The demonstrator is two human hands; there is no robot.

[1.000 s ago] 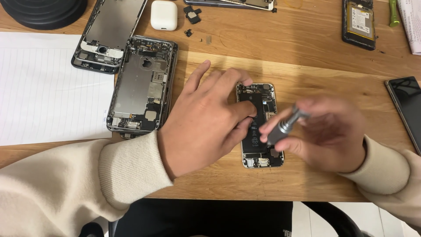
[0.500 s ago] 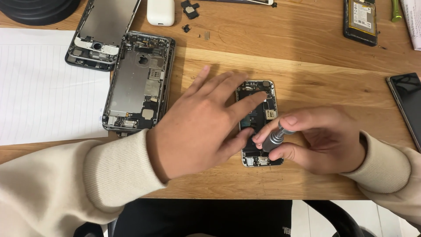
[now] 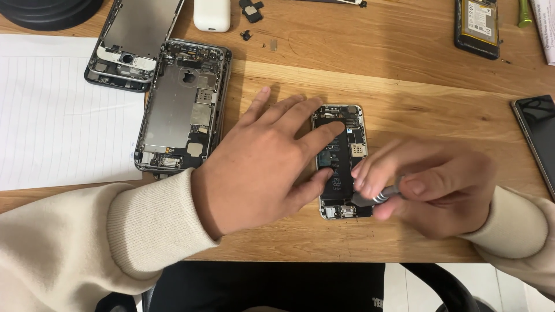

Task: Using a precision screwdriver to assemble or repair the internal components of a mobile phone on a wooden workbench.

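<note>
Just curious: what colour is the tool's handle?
Silvery grey metal screwdriver, in the head view.

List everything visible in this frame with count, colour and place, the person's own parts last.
opened phone with black battery: 1, silver-edged, table centre, under both hands
bare silver phone chassis: 1, grey, left of centre
second stripped phone frame: 1, dark, top left
white lined paper sheet: 1, left edge
white rounded case: 1, top centre
small black loose parts: a few, by the case
dark round object: 1, top-left corner
black battery-backed phone: 1, top right
black-screened phone: 1, right edge
wooden table: 1, light brown
metal screwdriver: 1, grey, in right hand
left hand: pressing opened phone
right hand: gripping screwdriver
</note>
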